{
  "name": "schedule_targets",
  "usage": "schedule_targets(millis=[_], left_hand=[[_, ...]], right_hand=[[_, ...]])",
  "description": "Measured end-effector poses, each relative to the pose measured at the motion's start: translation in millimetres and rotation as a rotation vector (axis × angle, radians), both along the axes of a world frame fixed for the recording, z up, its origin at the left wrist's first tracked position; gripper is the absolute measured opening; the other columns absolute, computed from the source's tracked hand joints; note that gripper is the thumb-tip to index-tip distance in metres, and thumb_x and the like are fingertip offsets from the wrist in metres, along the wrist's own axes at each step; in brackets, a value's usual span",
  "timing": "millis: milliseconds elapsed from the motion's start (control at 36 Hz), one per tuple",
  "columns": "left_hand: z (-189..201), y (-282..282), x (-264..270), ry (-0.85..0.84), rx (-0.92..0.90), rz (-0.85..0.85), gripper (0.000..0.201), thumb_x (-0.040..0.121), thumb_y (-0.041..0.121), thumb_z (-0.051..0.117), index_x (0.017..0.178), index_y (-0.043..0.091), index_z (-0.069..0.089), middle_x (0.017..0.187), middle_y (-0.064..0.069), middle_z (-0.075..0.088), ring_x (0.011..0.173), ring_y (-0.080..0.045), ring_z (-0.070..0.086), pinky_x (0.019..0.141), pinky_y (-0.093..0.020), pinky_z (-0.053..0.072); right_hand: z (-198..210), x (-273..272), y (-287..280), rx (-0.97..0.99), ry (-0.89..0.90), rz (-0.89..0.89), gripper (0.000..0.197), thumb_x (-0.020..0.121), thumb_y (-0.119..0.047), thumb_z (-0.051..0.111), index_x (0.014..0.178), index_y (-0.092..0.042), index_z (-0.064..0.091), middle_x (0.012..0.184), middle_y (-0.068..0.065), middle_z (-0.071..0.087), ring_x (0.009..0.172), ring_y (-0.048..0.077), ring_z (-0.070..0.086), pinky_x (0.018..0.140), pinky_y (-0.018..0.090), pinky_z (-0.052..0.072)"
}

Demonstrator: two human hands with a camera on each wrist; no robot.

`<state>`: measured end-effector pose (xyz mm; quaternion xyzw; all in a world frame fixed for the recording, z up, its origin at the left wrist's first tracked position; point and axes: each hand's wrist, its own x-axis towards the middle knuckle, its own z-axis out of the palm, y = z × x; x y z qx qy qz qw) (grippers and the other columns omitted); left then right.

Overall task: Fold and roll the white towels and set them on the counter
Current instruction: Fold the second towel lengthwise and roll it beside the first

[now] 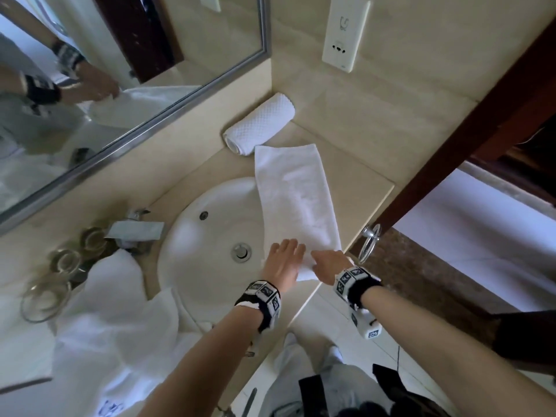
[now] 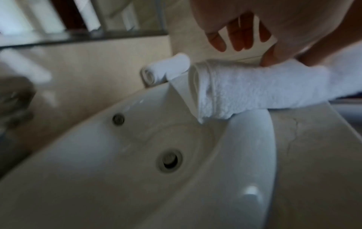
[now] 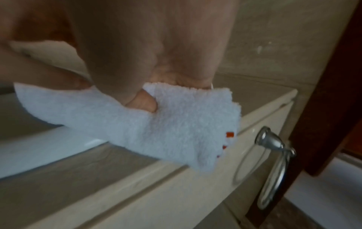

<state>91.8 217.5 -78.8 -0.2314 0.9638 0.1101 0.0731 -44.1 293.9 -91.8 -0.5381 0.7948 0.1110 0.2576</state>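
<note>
A long folded white towel (image 1: 293,194) lies on the beige counter (image 1: 355,152), its left side over the sink rim. Its near end (image 2: 245,91) is turned over into the start of a roll. My left hand (image 1: 285,254) lies on that end with straight fingers; in the left wrist view the left hand (image 2: 240,37) has its thumb touching the cloth. My right hand (image 1: 326,261) grips the end's right corner, and in the right wrist view the right hand (image 3: 156,69) pinches the towel (image 3: 176,124). A rolled white towel (image 1: 260,124) lies by the wall beyond.
The white sink (image 1: 204,266) sits left of the towel, with a faucet (image 1: 135,233) and several glasses (image 1: 64,261) beyond it. A heap of white cloth (image 1: 114,326) covers the near left counter. A chrome towel ring (image 1: 368,245) and dark door frame (image 1: 481,121) stand right.
</note>
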Motion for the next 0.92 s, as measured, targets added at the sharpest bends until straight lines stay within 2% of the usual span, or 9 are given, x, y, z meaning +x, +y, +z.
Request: schedule_targets(millis=[111,278,361,417,528,694,806,861,917], left_hand=[[-12,4,10,-0.031,-0.118,-0.223,0.033,0.054,0.014,0.075,0.087,0.011,0.069,0.083,-0.004,0.062,0.073,-0.02,0.059,0.066,-0.029,0.051],[-11,-7,3,-0.061,-0.106,-0.193,0.034,0.05,0.006,0.073,0.083,0.009,0.067,0.08,-0.005,0.061,0.068,-0.02,0.058,0.055,-0.029,0.049],[-4,-12,-6,-0.092,-0.002,-0.13,0.034,0.055,0.005,0.075,0.087,0.007,0.065,0.085,-0.008,0.063,0.076,-0.025,0.061,0.06,-0.031,0.05],[-1,-16,-11,-0.088,0.065,-0.089,0.036,0.064,0.007,0.072,0.099,0.004,0.063,0.097,-0.012,0.063,0.09,-0.029,0.059,0.073,-0.036,0.05],[-2,-28,-20,-0.111,0.175,-0.006,0.034,0.079,0.013,0.057,0.113,0.006,0.056,0.113,-0.012,0.058,0.107,-0.031,0.053,0.089,-0.039,0.045],[11,-50,-45,-0.161,0.35,0.156,0.016,0.078,0.018,0.061,0.093,0.013,0.066,0.093,-0.005,0.067,0.088,-0.026,0.064,0.074,-0.03,0.05],[20,-57,-58,-0.197,0.367,0.137,0.011,0.076,0.013,0.054,0.065,0.012,0.056,0.067,-0.004,0.06,0.069,-0.027,0.061,0.058,-0.028,0.044],[20,-58,-60,-0.194,0.338,0.132,0.011,0.08,0.013,0.049,0.071,0.011,0.056,0.077,-0.006,0.063,0.075,-0.026,0.061,0.064,-0.03,0.048],[17,-58,-58,-0.157,0.268,0.104,0.017,0.086,0.012,0.046,0.095,0.011,0.06,0.104,-0.008,0.064,0.096,-0.027,0.06,0.081,-0.035,0.049]], right_hand=[[-4,-5,-18,0.053,0.008,-0.001,0.035,0.096,-0.023,0.037,0.128,-0.017,0.048,0.128,0.007,0.058,0.116,0.026,0.056,0.1,0.04,0.04],[-3,-11,-33,0.093,-0.026,0.004,0.041,0.094,-0.023,0.04,0.134,-0.021,0.043,0.129,0.007,0.057,0.116,0.027,0.057,0.098,0.038,0.043],[2,-14,-32,0.026,-0.045,-0.017,0.04,0.09,-0.022,0.043,0.13,-0.023,0.041,0.126,0.006,0.057,0.114,0.027,0.055,0.097,0.039,0.041],[3,-17,-26,-0.087,-0.009,0.012,0.042,0.086,-0.023,0.046,0.128,-0.022,0.041,0.126,0.003,0.052,0.116,0.025,0.05,0.096,0.041,0.04],[5,-16,-3,-0.444,0.111,0.111,0.046,0.068,-0.026,0.051,0.114,-0.02,0.052,0.113,0.003,0.058,0.099,0.027,0.06,0.081,0.039,0.047],[-5,3,24,-0.346,0.171,0.177,0.071,0.056,-0.023,0.073,0.121,-0.013,0.049,0.12,0.012,0.058,0.104,0.03,0.058,0.084,0.045,0.053],[-3,3,5,-0.435,0.207,0.094,0.043,0.064,-0.002,0.055,0.107,-0.01,0.057,0.091,0.008,0.064,0.077,0.025,0.064,0.067,0.035,0.056],[2,-2,-10,-0.411,0.225,0.061,0.034,0.064,-0.002,0.063,0.097,-0.011,0.062,0.076,0.004,0.063,0.065,0.023,0.062,0.059,0.032,0.054],[8,-7,-23,-0.319,0.199,0.059,0.034,0.071,-0.005,0.066,0.104,-0.01,0.06,0.08,0.006,0.065,0.074,0.027,0.064,0.067,0.036,0.053]])
